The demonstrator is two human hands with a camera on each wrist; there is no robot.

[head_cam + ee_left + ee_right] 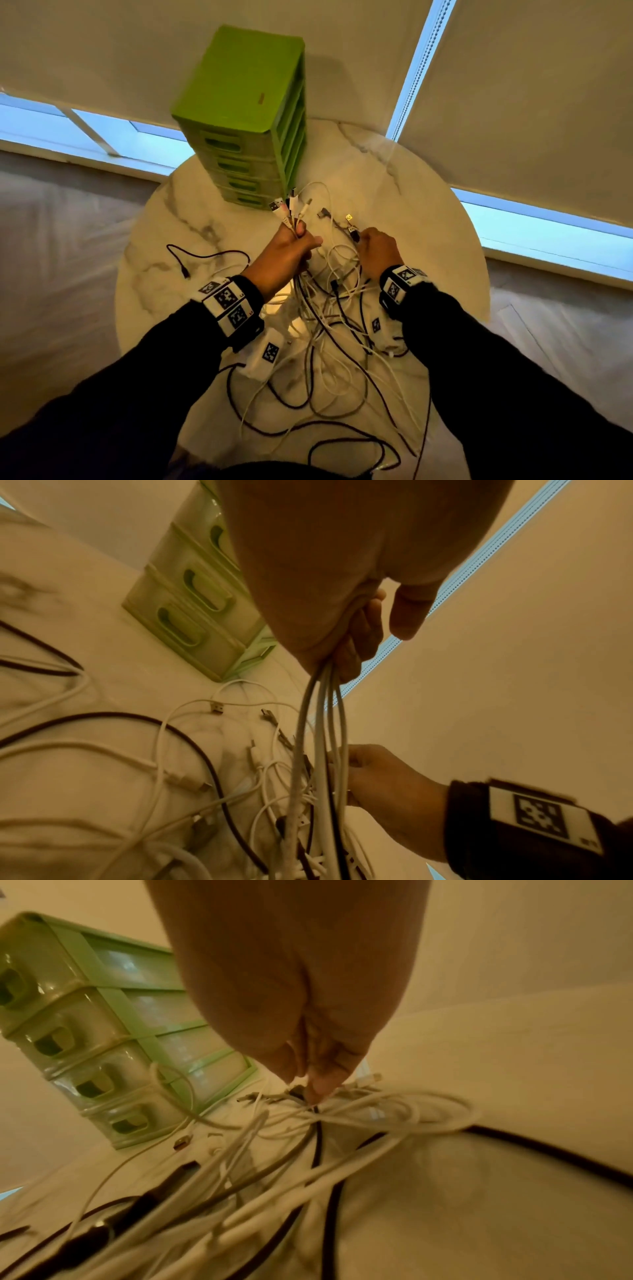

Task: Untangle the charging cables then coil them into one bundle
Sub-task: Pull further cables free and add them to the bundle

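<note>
Gripping gathered cables (291, 219) in left hand (291, 246), right hand (378, 251) pinching plug (352, 233), green drawers (246, 116) behind.

white and black charging cables (329, 329) lie tangled on a white table (394, 178) veined with grey marbling. at twelve o'clock stands a lime-green drawer unit (246, 102) with paler drawers. black-and-white square-patterned wrist bands (227, 301), black sleeves (137, 377).

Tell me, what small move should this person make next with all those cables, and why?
Probably lift the plug that the right hand pinches and bring it across to the left hand. That hand already grips several cable ends together, plugs sticking up, while the rest of the cables lie tangled on the table.
</note>
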